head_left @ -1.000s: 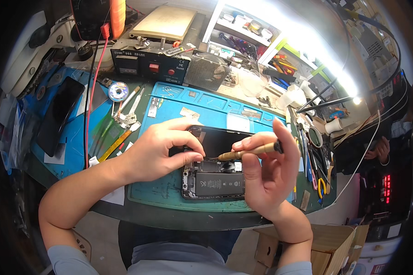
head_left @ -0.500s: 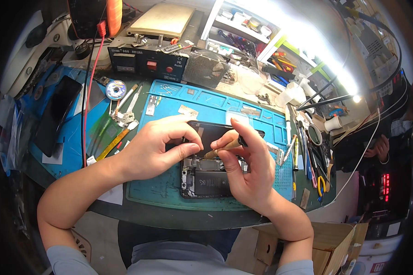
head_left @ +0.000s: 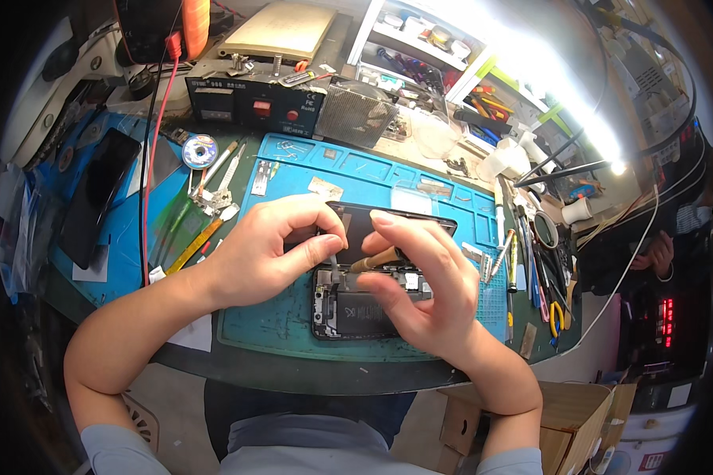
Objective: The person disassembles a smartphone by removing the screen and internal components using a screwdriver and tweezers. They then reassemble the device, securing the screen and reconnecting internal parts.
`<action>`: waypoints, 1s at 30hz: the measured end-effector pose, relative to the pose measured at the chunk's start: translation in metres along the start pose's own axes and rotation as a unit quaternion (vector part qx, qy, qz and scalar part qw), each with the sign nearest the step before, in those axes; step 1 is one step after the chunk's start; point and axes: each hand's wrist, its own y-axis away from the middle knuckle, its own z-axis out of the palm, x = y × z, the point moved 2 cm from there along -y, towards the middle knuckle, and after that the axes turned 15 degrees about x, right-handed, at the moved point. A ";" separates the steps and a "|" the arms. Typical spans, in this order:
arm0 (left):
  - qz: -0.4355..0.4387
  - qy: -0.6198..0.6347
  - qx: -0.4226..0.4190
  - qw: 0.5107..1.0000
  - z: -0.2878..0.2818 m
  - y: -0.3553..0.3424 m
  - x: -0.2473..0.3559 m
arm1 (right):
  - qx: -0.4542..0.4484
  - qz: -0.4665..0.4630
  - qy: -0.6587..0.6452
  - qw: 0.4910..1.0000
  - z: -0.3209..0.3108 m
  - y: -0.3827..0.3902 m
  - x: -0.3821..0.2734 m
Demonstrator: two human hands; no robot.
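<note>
An opened phone lies on the blue work mat, its black screen panel raised along the back edge and its battery and inner parts showing. My left hand is pinched at the screen's left side, above a small dark strip; what is between the fingertips is too small to name. My right hand is curled over the phone around a tan screwdriver-like tool, with thumb and index finger apart and the tool pointing left toward the inner parts.
A solder spool, a dark phone and yellow tape measure-like strip lie left. A power unit stands behind. Tools crowd the right. Another person's hand shows at far right.
My right hand has moved left and loosened thumb and index finger around the tan tool, which now sits lower within the hand. My left hand has shifted slightly up and left.
</note>
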 end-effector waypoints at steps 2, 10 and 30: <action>-0.001 0.016 0.004 1.000 0.001 0.001 -0.002 | -0.022 0.009 0.048 0.999 -0.006 -0.001 0.001; 0.014 0.003 0.018 1.000 0.002 0.000 -0.003 | -0.012 0.010 0.051 0.999 -0.003 -0.008 -0.005; 0.127 -0.082 0.001 0.988 -0.001 -0.001 0.002 | -0.051 0.014 0.081 0.995 -0.005 0.002 0.002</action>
